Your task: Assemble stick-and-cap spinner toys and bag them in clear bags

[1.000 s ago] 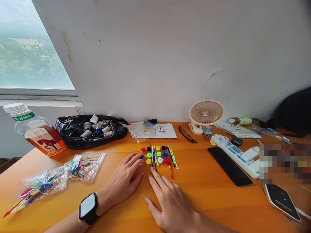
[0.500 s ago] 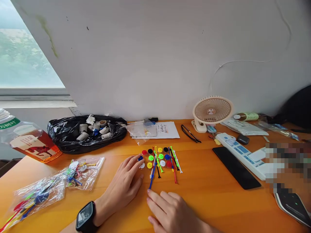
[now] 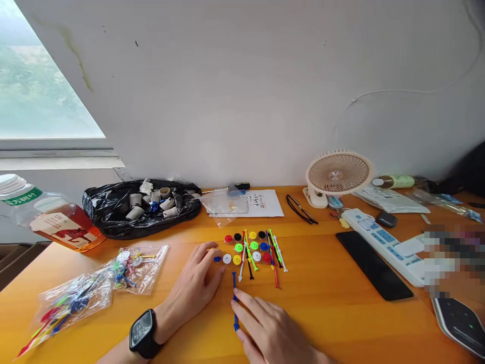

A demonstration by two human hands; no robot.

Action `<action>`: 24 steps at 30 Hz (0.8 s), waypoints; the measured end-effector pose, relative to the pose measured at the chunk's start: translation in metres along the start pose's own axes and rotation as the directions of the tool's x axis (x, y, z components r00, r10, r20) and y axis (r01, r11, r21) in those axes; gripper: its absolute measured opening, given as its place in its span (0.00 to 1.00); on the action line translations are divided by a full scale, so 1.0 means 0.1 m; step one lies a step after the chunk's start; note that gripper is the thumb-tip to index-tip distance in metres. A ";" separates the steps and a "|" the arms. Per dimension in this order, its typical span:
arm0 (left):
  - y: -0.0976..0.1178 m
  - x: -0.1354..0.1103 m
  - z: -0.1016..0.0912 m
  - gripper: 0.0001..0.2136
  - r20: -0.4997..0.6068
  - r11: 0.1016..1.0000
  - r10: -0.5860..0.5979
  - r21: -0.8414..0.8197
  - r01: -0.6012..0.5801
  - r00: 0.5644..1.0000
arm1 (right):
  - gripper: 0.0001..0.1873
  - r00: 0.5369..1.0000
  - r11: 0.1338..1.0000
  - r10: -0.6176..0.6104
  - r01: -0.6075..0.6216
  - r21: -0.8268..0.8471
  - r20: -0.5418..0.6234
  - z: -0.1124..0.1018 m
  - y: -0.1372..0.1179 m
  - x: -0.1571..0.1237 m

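Small coloured plastic discs (image 3: 246,246) and thin coloured sticks (image 3: 273,253) lie grouped on the orange desk (image 3: 322,313). My left hand (image 3: 195,285), with a black watch on the wrist, lies flat with fingers stretched out, its fingertips at a blue disc (image 3: 217,259) and a white disc (image 3: 227,258). My right hand (image 3: 271,331) rests nearer to me, fingers extended, with its index finger pressing on a blue stick (image 3: 235,301) that lies apart from the group.
A clear bag of coloured pieces (image 3: 83,293) lies at the left, a black bag of white parts (image 3: 144,205) and a tea bottle (image 3: 53,220) behind it. A fan (image 3: 337,177), a power strip (image 3: 382,245) and a black phone (image 3: 373,265) are at the right.
My right hand has slid back toward me, dragging the blue stick out of the group. My left fingertips stayed by the blue and white discs.
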State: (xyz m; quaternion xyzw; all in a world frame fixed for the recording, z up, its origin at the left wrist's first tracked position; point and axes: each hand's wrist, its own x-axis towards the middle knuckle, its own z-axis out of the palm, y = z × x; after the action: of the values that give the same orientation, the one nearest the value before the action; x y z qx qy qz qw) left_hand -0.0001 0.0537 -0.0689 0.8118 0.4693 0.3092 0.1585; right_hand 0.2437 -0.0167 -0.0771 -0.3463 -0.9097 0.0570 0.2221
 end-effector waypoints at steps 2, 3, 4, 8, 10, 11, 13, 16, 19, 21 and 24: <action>0.01 -0.02 -0.01 0.10 0.053 0.999 0.052 0.001 -0.052 0.997 | 0.22 0.999 1.000 0.009 -0.010 0.025 0.039 0.00 -0.02 0.00; 0.02 -0.02 -0.01 0.11 0.075 0.997 0.073 0.004 -0.074 0.994 | 0.22 0.998 0.999 0.016 -0.019 0.037 0.055 0.00 -0.02 -0.01; 0.01 -0.03 -0.01 0.13 0.090 0.996 0.086 0.010 -0.087 0.992 | 0.22 0.997 0.998 0.023 -0.027 0.050 0.068 0.00 -0.03 -0.01; 0.01 -0.04 0.01 0.20 0.068 0.995 0.086 0.048 -0.089 0.994 | 0.19 0.994 0.992 0.053 -0.064 0.113 0.098 -0.04 -0.06 -0.02; 0.02 -0.04 0.01 0.21 0.061 0.994 0.098 0.047 -0.101 0.993 | 0.17 0.992 0.986 0.084 -0.097 0.137 0.097 -0.07 -0.08 -0.02; 0.02 -0.05 0.01 0.21 0.057 0.993 0.107 0.041 -0.109 0.993 | 0.15 0.991 0.983 0.099 -0.112 0.146 0.095 -0.09 -0.09 -0.01; 0.04 -0.05 0.00 0.21 0.052 0.993 0.112 0.035 -0.114 0.992 | 0.11 0.990 0.981 0.106 -0.119 0.155 0.091 -0.11 -0.11 -0.01; 0.08 -0.06 -0.04 0.23 0.085 0.989 0.123 0.074 -0.130 0.989 | 0.10 0.993 0.986 0.086 -0.096 0.138 0.079 -0.10 -0.10 -0.01; 0.12 -0.06 -0.06 0.24 0.146 0.970 0.169 0.149 -0.191 0.975 | 0.14 0.996 0.991 0.059 -0.066 0.116 0.066 -0.06 -0.07 -0.03; 0.13 -0.06 -0.07 0.24 0.145 0.962 0.182 0.180 -0.207 0.973 | 0.16 0.997 0.994 0.048 -0.054 0.099 0.059 -0.04 -0.05 -0.04; 0.12 -0.07 -0.06 0.25 0.104 0.963 0.166 0.196 -0.184 0.981 | 0.16 0.998 0.994 0.058 -0.060 0.092 0.027 -0.03 -0.04 -0.02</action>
State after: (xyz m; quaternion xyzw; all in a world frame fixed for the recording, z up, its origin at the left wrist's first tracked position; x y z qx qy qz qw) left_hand 0.0015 0.0412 -0.0597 0.8747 0.4177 0.2365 0.0664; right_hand 0.2440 -0.0212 -0.0744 -0.3617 -0.8980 0.1097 0.2252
